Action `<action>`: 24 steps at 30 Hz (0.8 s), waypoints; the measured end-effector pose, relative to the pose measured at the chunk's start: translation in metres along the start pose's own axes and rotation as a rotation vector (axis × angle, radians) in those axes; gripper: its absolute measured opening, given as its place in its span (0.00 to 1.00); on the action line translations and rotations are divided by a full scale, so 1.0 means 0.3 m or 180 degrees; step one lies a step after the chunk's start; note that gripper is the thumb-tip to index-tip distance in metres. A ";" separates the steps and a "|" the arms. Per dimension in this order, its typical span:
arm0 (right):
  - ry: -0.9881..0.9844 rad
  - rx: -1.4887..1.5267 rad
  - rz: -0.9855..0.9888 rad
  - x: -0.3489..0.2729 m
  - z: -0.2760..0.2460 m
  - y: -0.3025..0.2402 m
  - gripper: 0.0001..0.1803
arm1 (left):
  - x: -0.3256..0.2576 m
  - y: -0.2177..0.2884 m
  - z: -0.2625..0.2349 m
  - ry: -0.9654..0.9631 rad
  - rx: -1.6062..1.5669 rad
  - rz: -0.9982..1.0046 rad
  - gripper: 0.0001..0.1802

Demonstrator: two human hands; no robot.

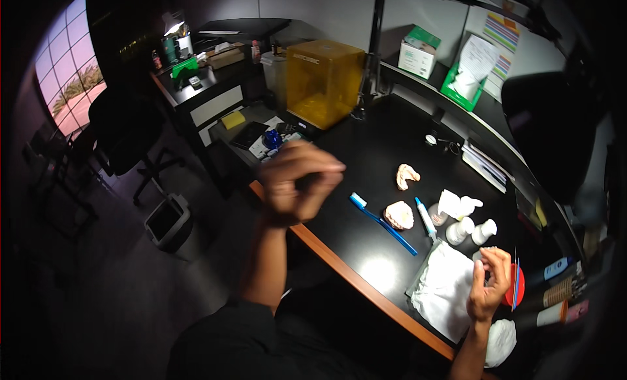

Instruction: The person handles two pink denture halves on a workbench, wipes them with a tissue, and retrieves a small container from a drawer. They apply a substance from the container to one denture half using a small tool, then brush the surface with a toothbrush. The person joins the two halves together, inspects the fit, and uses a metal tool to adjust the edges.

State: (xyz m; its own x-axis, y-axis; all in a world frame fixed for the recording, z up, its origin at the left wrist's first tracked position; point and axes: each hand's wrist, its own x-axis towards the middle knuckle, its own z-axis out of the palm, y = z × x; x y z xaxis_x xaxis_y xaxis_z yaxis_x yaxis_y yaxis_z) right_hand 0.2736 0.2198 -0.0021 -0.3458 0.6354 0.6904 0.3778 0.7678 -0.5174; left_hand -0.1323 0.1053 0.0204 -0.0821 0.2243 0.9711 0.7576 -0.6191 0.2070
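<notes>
We see the right hand curled, fingertips pinched on something too small to identify, over the white cloth. The left hand, loosely curled and empty, hangs beyond the bench edge. The blue toothbrush lies diagonally between them, nearer the left.

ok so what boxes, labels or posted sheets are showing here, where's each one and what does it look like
Carton: back shelf, white box with green top.
Bag: in a green tray beside the carton, white and crinkled.
Wall chart: behind the bag, sheet with coloured stripes.
Cover: rear of the black desk, translucent amber cube.
Print too small to read.
</notes>
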 end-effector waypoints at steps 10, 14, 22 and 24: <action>0.0255 0.0050 -0.0335 -0.011 -0.030 0.081 0.10 | -0.921 -0.624 -0.401 0.0914 0.0881 -0.4729 0.21; 0.0446 0.0108 -0.0390 0.015 -0.026 0.137 0.12 | -1.283 -0.892 -0.329 0.1031 0.0359 -0.4837 0.21; 0.0874 -0.0607 -0.0120 -0.017 -0.164 0.292 0.08 | -1.369 -0.941 -0.175 0.1511 0.0140 -0.4627 0.16; 0.0836 -0.0686 -0.0144 -0.023 -0.191 0.329 0.09 | -1.347 -0.919 -0.171 0.1506 0.0379 -0.4641 0.18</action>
State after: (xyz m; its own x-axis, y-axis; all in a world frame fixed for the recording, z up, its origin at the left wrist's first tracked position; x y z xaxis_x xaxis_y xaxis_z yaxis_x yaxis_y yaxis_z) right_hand 0.3626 0.2865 -0.0290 -0.1439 0.5368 0.8313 0.5498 0.7419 -0.3839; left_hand -0.3412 0.1466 -0.4229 -0.9489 0.2963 -0.1085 -0.1178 -0.0137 0.9929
